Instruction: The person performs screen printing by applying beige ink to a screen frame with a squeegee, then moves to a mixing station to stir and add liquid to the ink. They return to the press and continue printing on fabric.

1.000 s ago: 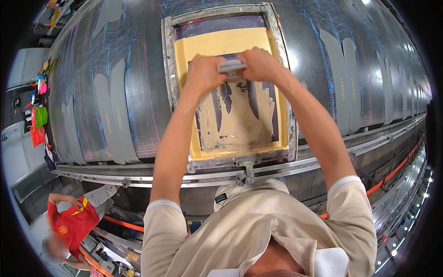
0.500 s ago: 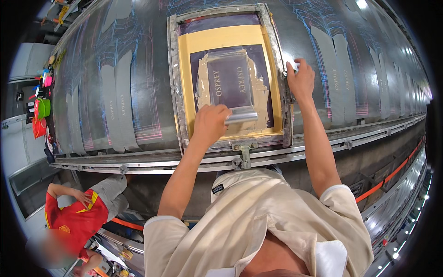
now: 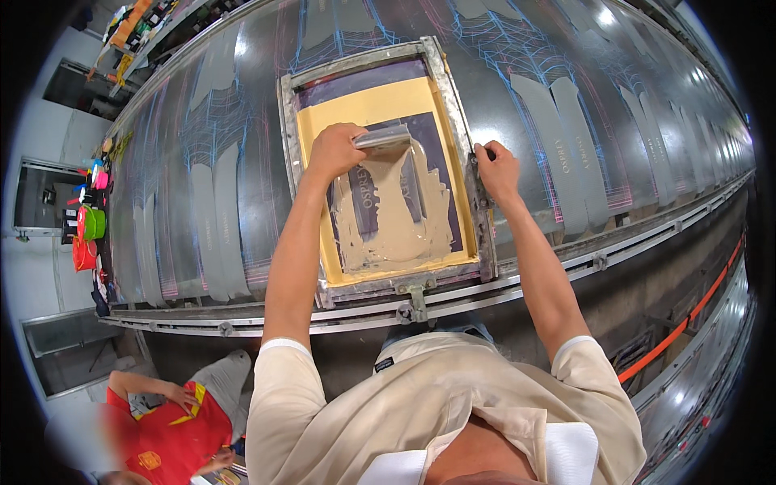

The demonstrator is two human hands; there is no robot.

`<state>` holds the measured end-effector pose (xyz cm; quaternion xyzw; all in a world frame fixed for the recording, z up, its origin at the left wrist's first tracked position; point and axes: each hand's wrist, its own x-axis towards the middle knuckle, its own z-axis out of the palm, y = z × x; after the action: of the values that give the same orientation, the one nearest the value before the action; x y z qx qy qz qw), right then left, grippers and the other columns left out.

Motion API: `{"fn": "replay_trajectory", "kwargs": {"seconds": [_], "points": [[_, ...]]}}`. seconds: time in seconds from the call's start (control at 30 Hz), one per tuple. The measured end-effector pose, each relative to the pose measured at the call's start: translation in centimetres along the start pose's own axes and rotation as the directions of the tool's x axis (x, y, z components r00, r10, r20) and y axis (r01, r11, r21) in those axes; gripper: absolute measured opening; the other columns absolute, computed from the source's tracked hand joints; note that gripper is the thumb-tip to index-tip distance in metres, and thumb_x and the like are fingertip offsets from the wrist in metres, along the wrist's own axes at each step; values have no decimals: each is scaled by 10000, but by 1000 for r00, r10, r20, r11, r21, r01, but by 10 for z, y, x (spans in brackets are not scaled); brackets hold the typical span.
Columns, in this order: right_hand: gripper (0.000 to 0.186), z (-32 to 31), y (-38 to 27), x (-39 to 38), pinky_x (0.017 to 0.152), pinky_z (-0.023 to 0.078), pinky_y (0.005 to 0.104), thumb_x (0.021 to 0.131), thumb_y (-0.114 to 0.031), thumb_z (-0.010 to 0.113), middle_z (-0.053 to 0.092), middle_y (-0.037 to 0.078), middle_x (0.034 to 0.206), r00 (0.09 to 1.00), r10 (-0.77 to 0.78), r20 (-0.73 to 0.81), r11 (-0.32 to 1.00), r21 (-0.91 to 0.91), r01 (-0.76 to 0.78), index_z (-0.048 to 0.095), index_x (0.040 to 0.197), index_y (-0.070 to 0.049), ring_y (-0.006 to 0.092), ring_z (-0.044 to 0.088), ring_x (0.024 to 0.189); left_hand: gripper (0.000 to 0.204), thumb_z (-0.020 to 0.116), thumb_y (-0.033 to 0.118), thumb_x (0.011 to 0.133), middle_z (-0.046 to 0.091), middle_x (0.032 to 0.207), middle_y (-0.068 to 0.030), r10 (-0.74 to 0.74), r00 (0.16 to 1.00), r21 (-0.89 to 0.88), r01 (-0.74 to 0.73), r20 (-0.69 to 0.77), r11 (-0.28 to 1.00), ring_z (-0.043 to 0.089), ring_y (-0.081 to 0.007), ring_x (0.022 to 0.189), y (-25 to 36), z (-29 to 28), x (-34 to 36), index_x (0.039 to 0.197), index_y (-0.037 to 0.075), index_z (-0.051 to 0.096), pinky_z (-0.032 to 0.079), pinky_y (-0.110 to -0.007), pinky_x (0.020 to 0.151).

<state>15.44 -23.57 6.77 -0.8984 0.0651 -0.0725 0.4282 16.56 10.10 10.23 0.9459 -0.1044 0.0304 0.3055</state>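
Observation:
My left hand is closed on a silver squeegee near the upper part of the printing screen's dark mesh panel, which has pale lettering. Beige ink is smeared thickly over that panel inside a yellow taped border. The screen's metal frame sits on a long grey table. My right hand has curled fingers closed on a small dark fitting at the frame's right side.
The table carries grey printed pieces amid blue and pink lines, and a metal rail runs along its near edge. Colourful containers stand at its left end. A co-worker in red is at lower left.
A second ago both hands held the squeegee high; then my right hand moved to the frame's side. Since half a second ago my left hand has moved the squeegee from low to high on the screen.

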Motion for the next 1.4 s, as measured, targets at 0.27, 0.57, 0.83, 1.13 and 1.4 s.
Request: {"fn": "replay_trajectory", "kwargs": {"seconds": [0.27, 0.57, 0.83, 1.13, 1.4], "points": [[317, -12, -1, 14, 619, 486, 385, 929, -307, 695, 661, 138, 667, 999, -30, -14, 997, -71, 29, 703, 852, 0, 236, 628, 611, 353, 698, -10, 661, 740, 992, -63, 250, 910, 1, -264, -332, 964, 689, -301, 860, 28, 64, -112, 975, 138, 759, 527, -418, 716], [337, -1, 24, 1, 719, 498, 412, 948, -338, 664, 688, 180, 787, 997, -45, 56, 998, 40, 42, 691, 906, -5, 325, 659, 740, 409, 706, -23, 645, 704, 1041, -22, 93, 966, 134, -62, -240, 989, 628, -258, 943, 81, 90, -203, 1026, 125, 705, 481, -400, 831], [323, 1, 18, 3, 723, 484, 427, 959, -318, 646, 662, 190, 783, 991, -95, 89, 983, 168, 80, 653, 898, -1, 338, 640, 731, 220, 772, 50, 675, 726, 848, -9, 38, 974, 210, 9, -221, 978, 670, -253, 839, 95, 57, -180, 872, 144, 744, 479, -397, 773], [319, -5, 27, 16, 706, 488, 426, 961, -342, 639, 661, 185, 762, 996, 15, 87, 997, 77, -21, 658, 897, -30, 352, 647, 719, 130, 807, 128, 704, 725, 816, -59, -20, 995, 104, 31, -100, 994, 676, -294, 758, 91, 67, -165, 824, 130, 757, 476, -432, 714], [344, 5, 24, 24, 764, 513, 462, 955, -399, 659, 709, 188, 878, 983, -155, 99, 963, -208, 173, 686, 1019, -62, 386, 680, 822, 279, 869, 252, 663, 704, 787, -128, -102, 994, 22, 101, 30, 995, 684, -351, 751, 43, 22, -78, 881, 109, 768, 544, -445, 685]]}}
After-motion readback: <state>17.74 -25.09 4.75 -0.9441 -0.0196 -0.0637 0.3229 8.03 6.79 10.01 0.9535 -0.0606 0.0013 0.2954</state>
